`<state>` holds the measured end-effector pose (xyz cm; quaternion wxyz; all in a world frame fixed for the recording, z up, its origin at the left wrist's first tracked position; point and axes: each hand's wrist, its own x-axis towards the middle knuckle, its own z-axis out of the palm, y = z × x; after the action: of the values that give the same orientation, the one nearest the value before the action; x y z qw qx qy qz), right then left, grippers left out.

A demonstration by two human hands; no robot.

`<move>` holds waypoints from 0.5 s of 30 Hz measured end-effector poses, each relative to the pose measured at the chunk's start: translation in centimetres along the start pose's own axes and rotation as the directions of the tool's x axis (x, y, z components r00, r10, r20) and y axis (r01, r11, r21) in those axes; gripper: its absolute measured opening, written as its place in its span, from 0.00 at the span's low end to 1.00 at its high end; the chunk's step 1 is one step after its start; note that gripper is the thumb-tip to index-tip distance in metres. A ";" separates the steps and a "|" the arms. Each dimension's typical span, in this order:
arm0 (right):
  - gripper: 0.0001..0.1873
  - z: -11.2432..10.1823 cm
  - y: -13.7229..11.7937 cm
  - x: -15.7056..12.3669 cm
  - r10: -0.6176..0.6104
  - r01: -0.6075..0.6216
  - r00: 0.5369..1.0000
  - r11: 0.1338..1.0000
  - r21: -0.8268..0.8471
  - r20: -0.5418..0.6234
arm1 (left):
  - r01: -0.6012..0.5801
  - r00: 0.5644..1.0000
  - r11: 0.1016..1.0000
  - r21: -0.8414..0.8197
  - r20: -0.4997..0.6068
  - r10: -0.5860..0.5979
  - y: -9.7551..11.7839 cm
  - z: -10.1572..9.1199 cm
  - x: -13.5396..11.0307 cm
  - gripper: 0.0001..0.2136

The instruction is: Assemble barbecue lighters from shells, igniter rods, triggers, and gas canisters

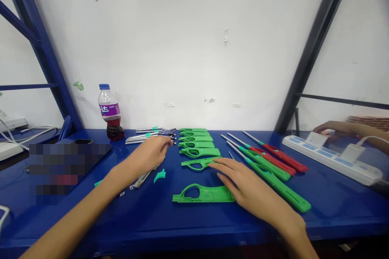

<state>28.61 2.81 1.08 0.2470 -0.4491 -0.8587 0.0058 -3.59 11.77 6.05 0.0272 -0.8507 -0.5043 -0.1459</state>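
My left hand [153, 151] is at the near side of a bunch of metal lighter tubes [133, 141], its fingers curled together; what they hold, if anything, is hidden. My right hand [247, 184] lies with fingers stretched out, the fingertips at the end of a green lighter casing half [197, 164]. Under its thumb side, the end of a nearer green casing half [203, 194] is partly covered; its hollow inside faces up. Several green casing halves [197, 145] lie in a column behind. A small teal trigger [159, 175] lies near my left wrist.
Long-tube lighters, red [282, 157] and green [273, 184], lie at the right. Beyond them are a white power strip [328, 158] and another person's hand [326, 127]. A drink bottle [111, 113] stands at the back left, near a dark phone [84, 141]. Metal posts flank the blue table [146, 218].
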 end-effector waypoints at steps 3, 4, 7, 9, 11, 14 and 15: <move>0.21 0.7 -0.1 0.5 0.012 -0.012 1.000 1.000 -0.008 0.010 | 0.074 0.995 0.991 0.110 0.058 -0.081 -4.8 -0.5 2.5 0.16; 0.21 0.9 -0.2 0.6 0.006 -0.006 1.000 1.000 -0.007 0.014 | 0.093 0.992 0.986 0.138 0.072 -0.104 -6.0 -0.4 3.1 0.17; 0.19 0.8 -0.3 0.6 -0.015 0.015 1.000 1.000 0.016 0.018 | 0.132 0.981 0.972 0.195 0.113 -0.156 -8.7 0.3 3.8 0.17; 0.19 0.5 -0.3 0.5 -0.022 0.022 1.000 0.999 0.039 0.002 | 0.140 0.978 0.966 0.216 0.125 -0.170 -9.5 0.9 3.7 0.17; 0.18 0.2 -0.4 0.5 -0.016 0.017 1.000 0.998 0.058 -0.016 | 0.139 0.977 0.963 0.230 0.124 -0.171 -10.0 1.3 3.5 0.17; 0.14 -0.1 -0.8 0.3 0.009 -0.008 1.000 0.997 0.081 -0.019 | 0.124 0.982 0.963 0.241 0.110 -0.154 -10.3 1.6 3.2 0.17; 0.12 -0.2 -1.0 0.1 0.014 -0.013 1.000 0.996 0.093 -0.011 | 0.115 0.984 0.963 0.242 0.105 -0.144 -10.4 1.7 3.1 0.17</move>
<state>27.84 2.28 1.53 0.2727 -0.4430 -0.8528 0.0449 -10.86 19.81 4.25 0.0872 -0.8139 -0.5734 -0.0344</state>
